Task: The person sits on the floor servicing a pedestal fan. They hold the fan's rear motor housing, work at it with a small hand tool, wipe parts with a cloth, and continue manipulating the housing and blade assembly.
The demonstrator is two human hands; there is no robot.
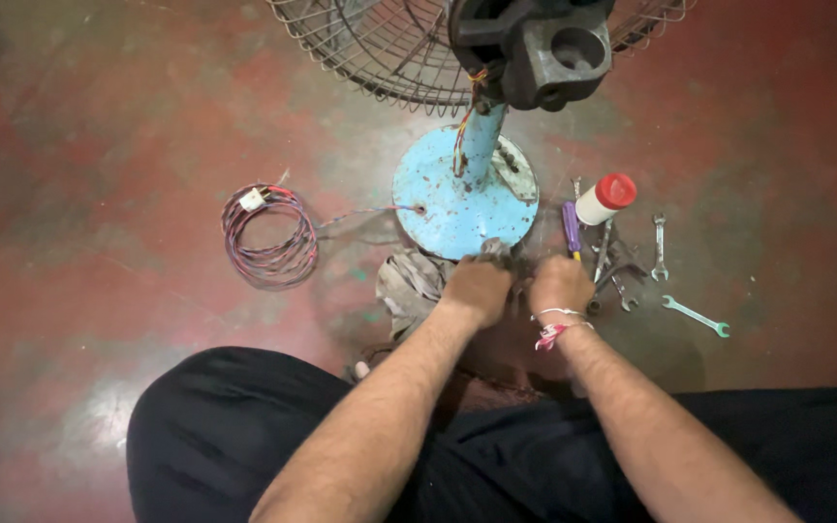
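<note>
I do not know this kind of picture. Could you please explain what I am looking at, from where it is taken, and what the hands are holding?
The single picture comes from a camera worn on a person's head, looking down. You see the person's own two arms and lap; the person sits on a reddish floor.

The left hand and the right hand are close together, both on a grey rag at the edge of a round blue fan base. What exactly the fingers grip is hidden.

Above stands the fan: a blue pole, a dark motor housing and a wire grille.

On the floor lie a coil of wire, a white bottle with a red cap, a purple-handled screwdriver and several spanners.
</note>
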